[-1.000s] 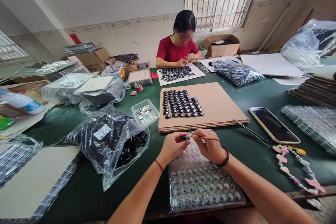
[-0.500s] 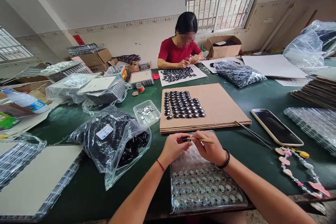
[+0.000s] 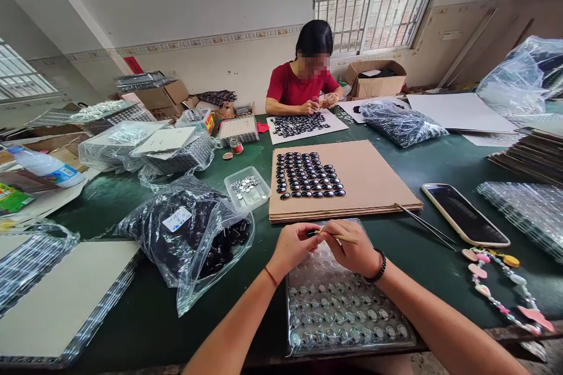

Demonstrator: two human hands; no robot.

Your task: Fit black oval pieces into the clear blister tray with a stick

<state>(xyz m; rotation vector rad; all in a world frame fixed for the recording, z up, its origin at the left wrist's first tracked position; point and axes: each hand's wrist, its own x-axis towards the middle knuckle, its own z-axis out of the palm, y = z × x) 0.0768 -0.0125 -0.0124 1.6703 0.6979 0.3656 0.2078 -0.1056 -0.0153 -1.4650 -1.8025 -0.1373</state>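
One stick (image 3: 346, 239) points left, its long axis crosswise.

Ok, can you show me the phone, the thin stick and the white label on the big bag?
Phone (image 3: 465, 215): head view, middle of its dark screen.
Thin stick (image 3: 345, 238): head view, on its bare shaft.
White label (image 3: 176, 220): head view, middle of its face.

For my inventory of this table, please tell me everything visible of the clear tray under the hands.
The clear tray looks like thin, transparent plastic, with rows of round hollows. Four rows nearest the person show round, shiny pieces; the farther hollows look paler. It lies at the near edge of the green table. The left hand and right hand are over its far part; whether they touch it is unclear.
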